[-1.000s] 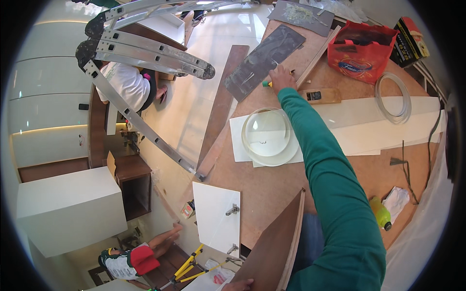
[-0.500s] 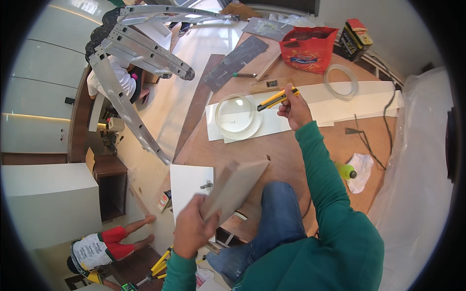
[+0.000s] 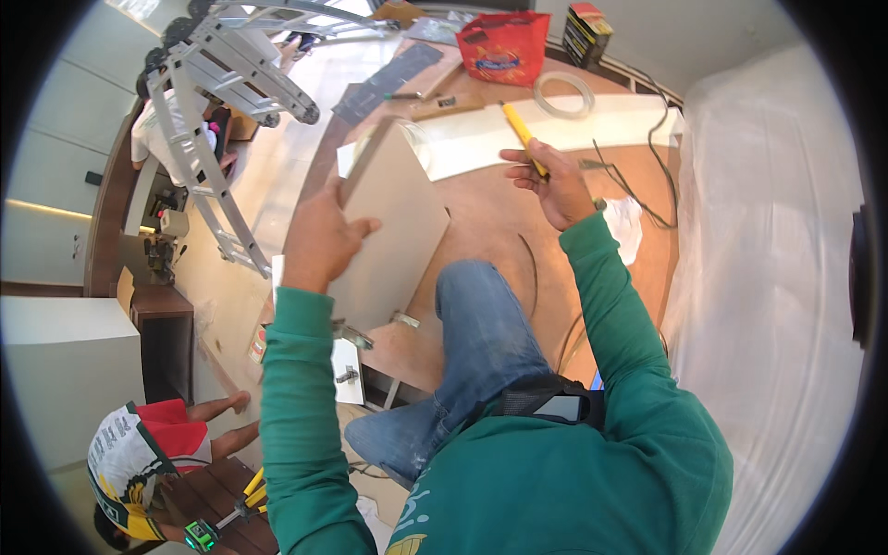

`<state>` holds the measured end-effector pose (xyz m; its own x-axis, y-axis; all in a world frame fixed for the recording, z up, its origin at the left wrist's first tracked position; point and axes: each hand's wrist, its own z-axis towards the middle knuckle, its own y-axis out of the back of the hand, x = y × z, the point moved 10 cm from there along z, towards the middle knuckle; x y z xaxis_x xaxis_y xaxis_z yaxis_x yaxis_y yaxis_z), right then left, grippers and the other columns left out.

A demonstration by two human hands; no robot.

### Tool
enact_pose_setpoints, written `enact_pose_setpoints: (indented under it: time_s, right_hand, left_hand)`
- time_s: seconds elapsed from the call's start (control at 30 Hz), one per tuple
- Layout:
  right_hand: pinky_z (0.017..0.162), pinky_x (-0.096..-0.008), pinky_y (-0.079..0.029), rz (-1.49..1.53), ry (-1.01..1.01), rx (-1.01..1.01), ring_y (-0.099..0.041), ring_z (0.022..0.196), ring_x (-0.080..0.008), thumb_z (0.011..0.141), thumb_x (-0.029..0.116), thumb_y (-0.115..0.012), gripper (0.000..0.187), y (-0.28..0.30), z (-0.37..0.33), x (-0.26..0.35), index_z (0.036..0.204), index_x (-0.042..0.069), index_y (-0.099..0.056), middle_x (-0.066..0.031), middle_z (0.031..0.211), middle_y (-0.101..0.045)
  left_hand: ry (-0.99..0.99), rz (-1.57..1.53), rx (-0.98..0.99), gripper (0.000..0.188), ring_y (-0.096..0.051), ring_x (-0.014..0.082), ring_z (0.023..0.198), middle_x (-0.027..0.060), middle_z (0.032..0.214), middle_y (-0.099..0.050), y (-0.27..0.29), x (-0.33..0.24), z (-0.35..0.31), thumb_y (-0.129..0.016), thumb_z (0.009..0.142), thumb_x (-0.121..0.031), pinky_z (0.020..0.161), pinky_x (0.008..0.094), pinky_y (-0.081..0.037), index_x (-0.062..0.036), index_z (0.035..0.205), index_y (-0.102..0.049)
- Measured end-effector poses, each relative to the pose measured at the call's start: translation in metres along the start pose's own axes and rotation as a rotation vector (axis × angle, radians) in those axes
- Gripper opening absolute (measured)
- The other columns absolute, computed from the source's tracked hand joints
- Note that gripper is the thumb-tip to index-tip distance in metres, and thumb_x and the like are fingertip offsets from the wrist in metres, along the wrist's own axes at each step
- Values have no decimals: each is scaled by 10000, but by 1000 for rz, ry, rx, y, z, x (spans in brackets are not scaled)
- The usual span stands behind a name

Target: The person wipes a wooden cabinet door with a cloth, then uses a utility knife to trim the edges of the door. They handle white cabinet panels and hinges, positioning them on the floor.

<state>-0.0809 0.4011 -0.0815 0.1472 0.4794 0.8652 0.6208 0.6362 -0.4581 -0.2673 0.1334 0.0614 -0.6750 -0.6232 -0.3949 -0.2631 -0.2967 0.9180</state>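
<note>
My left hand grips a flat grey-beige panel by its left edge, holding it tilted up over the workbench. A metal hinge shows at the panel's lower edge. In my right hand is a yellow utility knife, its tip end pointing up and away; some fingers are stretched out beside it. Whether its blade is out I cannot tell. White edging strips lie across the bench beyond both hands, and the raised panel partly hides a clear coil there.
A red bag, a black box and a ring of edging tape sit at the far side. An aluminium ladder stands at left. One person bends at lower left; another is behind the ladder. Plastic sheeting hangs at right.
My left hand has lifted the panel up and away from me, turning it. The knife has turned upright in my right hand. The whole view has shifted, showing more of my lap.
</note>
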Motion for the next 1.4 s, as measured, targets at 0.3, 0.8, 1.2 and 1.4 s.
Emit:
enact_pose_setpoints:
  time_s: [0.3,0.8,1.2,1.4]
  right_hand:
    - [844,-315,-596,-179,-284,79,-663,933,-162,1096,189,-490,549,45,-65,-104,1600,0,-380,-161,1202,-660]
    - [692,-234,-538,-200,-330,-123,-584,715,-74,1088,356,-628,368,109,-81,-185,1262,32,-623,-55,978,-696]
    - [732,-390,-605,-286,-357,-4,-742,966,-205,968,196,-675,350,111,-22,-230,1244,-3,-593,-128,983,-720]
    - [840,-453,-571,-768,-229,-73,-726,975,-322,938,356,-725,473,100,51,-266,1237,10,-604,-214,1044,-726]
  left_hand:
    - [-29,116,159,519,-736,433,955,263,999,-760,-8,-45,-12,-838,795,-200,847,496,-570,27,1239,-693]
    - [-85,-52,181,504,-767,389,895,287,960,-749,-17,-38,-11,-817,822,-180,818,419,-582,90,1220,-667]
    - [-211,-107,135,453,-768,378,826,241,886,-745,-34,-95,-8,-752,881,-187,780,387,-583,69,1243,-657]
    - [-228,32,139,428,-723,267,769,191,873,-727,-41,-102,-6,-750,898,-166,754,351,-553,78,1225,-618]
